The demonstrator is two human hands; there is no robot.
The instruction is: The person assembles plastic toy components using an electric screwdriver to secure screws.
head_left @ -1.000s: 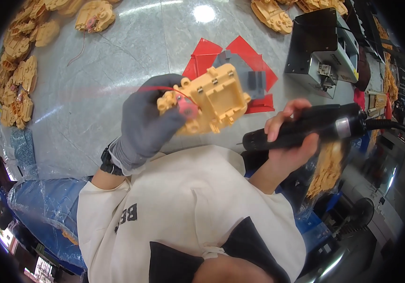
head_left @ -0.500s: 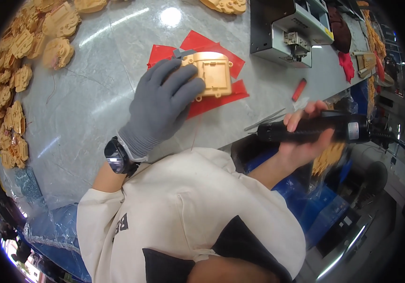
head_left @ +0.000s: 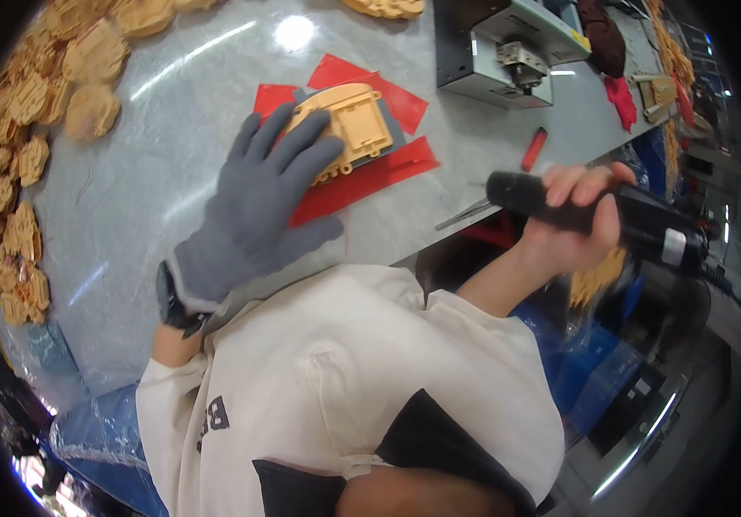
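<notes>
A yellow-orange plastic housing (head_left: 360, 125) lies slightly turned on a dark grey base (head_left: 394, 129), over red tape strips (head_left: 366, 178) on the table. My left hand (head_left: 254, 202), in a grey glove, is open with fingers spread. Its fingertips reach the housing's left edge, and the thumb sticks out apart from it. Bare-skinned, my right hand (head_left: 573, 215) is wrapped around a black electric screwdriver (head_left: 650, 226). The tool's thin bit points left, off to the right of the housing.
Many similar yellow plastic parts (head_left: 30, 99) are heaped along the table's left side. A metal machine (head_left: 495, 65) stands at the far right. Nearer are a red-handled tool (head_left: 535, 148) and metal tweezers (head_left: 465, 214) by the table edge.
My left hand has spread its fingers, and the thumb has come away from the housing. The housing sits at a new angle. My right hand has closed more firmly round the screwdriver and tilted it.
</notes>
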